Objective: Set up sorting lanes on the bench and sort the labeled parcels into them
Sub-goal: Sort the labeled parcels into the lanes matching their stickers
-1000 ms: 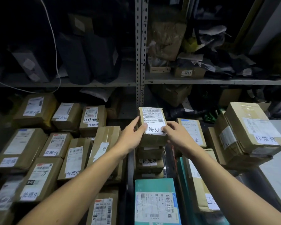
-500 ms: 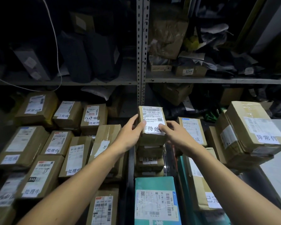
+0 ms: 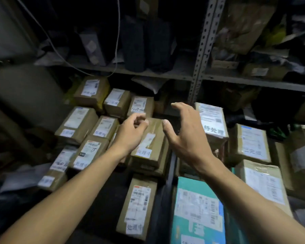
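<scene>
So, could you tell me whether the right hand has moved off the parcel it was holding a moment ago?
Yes. The right hand has let go and shifted left of the stacked parcel, now hovering open.

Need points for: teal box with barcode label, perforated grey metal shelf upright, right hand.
Teal cardboard box with barcode label [image 3: 181, 189], head view, on bare teal top near the far edge.
Perforated grey metal shelf upright [image 3: 202, 50], head view, on the holed face.
Right hand [image 3: 187, 132], head view, on the back of the hand.
</scene>
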A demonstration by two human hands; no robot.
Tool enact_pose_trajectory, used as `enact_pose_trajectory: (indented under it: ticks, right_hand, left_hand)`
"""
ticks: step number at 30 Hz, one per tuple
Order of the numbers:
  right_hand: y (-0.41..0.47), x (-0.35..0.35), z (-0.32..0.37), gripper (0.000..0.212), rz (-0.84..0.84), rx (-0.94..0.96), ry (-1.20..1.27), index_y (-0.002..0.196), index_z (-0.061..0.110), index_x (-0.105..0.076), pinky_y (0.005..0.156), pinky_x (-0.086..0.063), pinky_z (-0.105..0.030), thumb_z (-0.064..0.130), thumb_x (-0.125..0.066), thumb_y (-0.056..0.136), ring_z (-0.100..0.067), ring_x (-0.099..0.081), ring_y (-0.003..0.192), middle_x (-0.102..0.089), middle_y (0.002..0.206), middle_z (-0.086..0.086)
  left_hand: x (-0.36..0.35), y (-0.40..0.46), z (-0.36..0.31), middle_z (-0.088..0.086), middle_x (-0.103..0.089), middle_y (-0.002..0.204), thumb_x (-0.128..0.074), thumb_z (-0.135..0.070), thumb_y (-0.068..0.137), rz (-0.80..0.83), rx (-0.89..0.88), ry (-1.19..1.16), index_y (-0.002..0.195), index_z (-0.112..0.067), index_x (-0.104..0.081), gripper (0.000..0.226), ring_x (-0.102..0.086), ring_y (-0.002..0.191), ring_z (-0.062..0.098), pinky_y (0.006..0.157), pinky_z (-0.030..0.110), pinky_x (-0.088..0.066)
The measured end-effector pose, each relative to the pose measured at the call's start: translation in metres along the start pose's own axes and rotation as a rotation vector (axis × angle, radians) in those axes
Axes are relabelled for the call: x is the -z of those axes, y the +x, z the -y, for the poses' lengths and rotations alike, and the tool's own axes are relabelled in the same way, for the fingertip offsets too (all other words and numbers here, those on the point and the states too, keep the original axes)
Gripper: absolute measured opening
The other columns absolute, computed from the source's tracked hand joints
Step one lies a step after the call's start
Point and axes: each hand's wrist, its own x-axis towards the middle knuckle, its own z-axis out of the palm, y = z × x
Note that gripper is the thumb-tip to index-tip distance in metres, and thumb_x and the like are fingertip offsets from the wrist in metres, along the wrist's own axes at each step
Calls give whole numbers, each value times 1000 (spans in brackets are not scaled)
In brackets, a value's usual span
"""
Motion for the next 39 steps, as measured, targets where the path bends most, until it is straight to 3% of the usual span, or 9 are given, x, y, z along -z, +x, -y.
enact_pose_trajectory:
  ticks: [3, 7, 9, 12, 16, 21, 27, 35, 39]
  right_hand:
    - [-5, -44, 31, 47, 203, 59, 50, 136, 12, -49, 98, -28, -17, 34, -58, 95, -20, -47, 123, -53, 133, -6]
    - [-13, -112, 58, 48, 424, 45, 76, 137, 13, -48, 97, -38, -26, 37, -55, 97, -21, -52, 123, -56, 133, -6]
    - [-16, -147, 67, 46, 499, -9, 94, 134, 13, -49, 89, -40, -26, 37, -55, 96, -22, -57, 115, -58, 132, -7]
    - [-16, -200, 77, 46, 628, -151, 113, 135, 15, -49, 84, -48, -31, 38, -55, 96, -20, -64, 103, -62, 129, -5]
    - [-9, -273, 86, 49, 756, -338, 107, 137, 15, -47, 82, -45, -28, 38, -56, 95, -23, -64, 110, -67, 124, -5]
    - [-6, -353, 92, 52, 758, -659, 137, 138, 6, -43, 95, -46, -34, 34, -56, 96, -30, -60, 116, -62, 131, -13]
    - [-10, -400, 80, 41, 733, -896, 135, 124, -4, -51, 86, -44, -30, 25, -55, 96, -31, -59, 114, -63, 123, -16]
    - [-22, -422, 72, 21, 762, -1009, 284, 104, 8, -61, 75, -43, -31, 16, -53, 87, -23, -55, 87, -62, 97, -8]
    - [-29, -420, 73, 31, 728, -1013, 297, 114, 7, -57, 88, -51, -39, 24, -56, 88, -27, -62, 102, -65, 110, -10]
  left_hand:
    - [53, -17, 37, -9, -65, 106, -59, -28, 93, -76, 71, 36, 114, -24, -63, 21, -59, 99, 2, 86, 18, -45]
    - [123, -42, 98, -15, -65, 98, -60, -37, 86, -169, 191, 61, 101, -36, -63, 14, -58, 86, -11, 72, 6, -43]
    - [156, -49, 129, -14, -66, 97, -61, -36, 86, -205, 256, 74, 96, -38, -62, 10, -61, 88, -3, 81, 19, -47]
    - [195, -51, 175, -6, -64, 95, -62, -22, 91, -249, 346, 78, 99, -29, -62, 11, -60, 90, 11, 84, 31, -47]
    - [235, -42, 233, 1, -64, 106, -58, -18, 93, -253, 472, 80, 112, -21, -62, 20, -59, 92, 16, 77, 28, -42]
    - [250, -20, 281, 14, -61, 126, -54, -8, 96, -147, 545, 34, 130, -6, -55, 34, -59, 110, 20, 95, 28, -43]
    - [238, 9, 315, 6, -47, 147, -50, -16, 100, 118, 508, 86, 146, -11, -41, 47, -47, 132, 17, 103, 21, -32]
    - [230, 22, 338, 2, -47, 147, -49, -21, 100, 256, 554, 92, 150, -15, -33, 53, -48, 130, 17, 110, 34, -38]
    - [236, 19, 338, 2, -51, 141, -50, -27, 100, 286, 517, 160, 147, -17, -41, 48, -52, 125, 18, 106, 36, -43]
